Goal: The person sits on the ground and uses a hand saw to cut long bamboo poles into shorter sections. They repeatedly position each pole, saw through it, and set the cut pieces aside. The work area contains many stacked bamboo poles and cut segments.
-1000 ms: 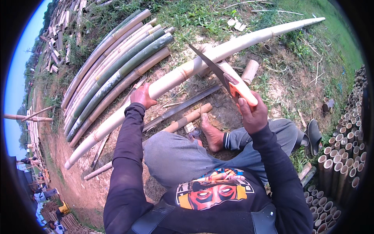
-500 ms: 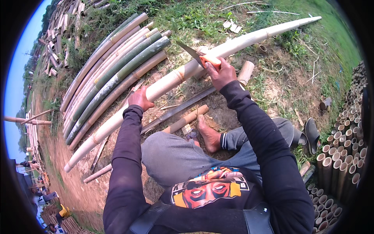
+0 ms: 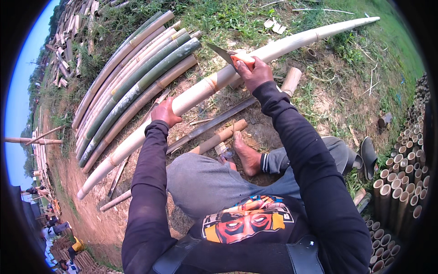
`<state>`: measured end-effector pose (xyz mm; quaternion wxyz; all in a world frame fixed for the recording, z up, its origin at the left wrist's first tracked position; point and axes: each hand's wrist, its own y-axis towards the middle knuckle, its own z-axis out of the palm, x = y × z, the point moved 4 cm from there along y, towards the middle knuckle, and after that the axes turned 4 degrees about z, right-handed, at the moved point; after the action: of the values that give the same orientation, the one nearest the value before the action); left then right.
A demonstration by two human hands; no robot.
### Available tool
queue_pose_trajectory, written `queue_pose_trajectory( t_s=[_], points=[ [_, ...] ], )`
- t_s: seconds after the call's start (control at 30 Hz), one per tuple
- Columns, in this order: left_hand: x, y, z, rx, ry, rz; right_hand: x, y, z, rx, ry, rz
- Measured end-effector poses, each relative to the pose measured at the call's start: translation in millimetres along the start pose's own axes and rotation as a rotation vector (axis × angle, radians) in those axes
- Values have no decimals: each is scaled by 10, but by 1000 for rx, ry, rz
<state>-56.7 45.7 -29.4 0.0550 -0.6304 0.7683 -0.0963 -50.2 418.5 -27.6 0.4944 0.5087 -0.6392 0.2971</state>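
The shirt [image 3: 246,257] is black, with long sleeves [image 3: 315,171], dark straps [image 3: 169,262] and a red-yellow print [image 3: 248,224]. Grey trousers [image 3: 200,185] have a white-striped black cuff [image 3: 264,164].

A bamboo pole [image 3: 194,97] slants before the seated person [image 3: 196,180] — left hand [image 3: 166,112] on it, saw [image 3: 238,58] in the right hand [image 3: 256,75] farther right along it. A row of poles [image 3: 137,81] lies beyond, to the left; cut tubes [image 3: 398,194] stand at far right.
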Motion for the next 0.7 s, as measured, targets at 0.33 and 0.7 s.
queue_pose_trajectory(
  t_s=[0.33, 0.7],
  points=[
    [81, 33, 121, -25, -9, 28, 105, -2245, -1556, 31, 273, 87],
    [13, -3, 15, 34, -14, -11, -88, -684, -360, -41, 65, -103]
  ],
)
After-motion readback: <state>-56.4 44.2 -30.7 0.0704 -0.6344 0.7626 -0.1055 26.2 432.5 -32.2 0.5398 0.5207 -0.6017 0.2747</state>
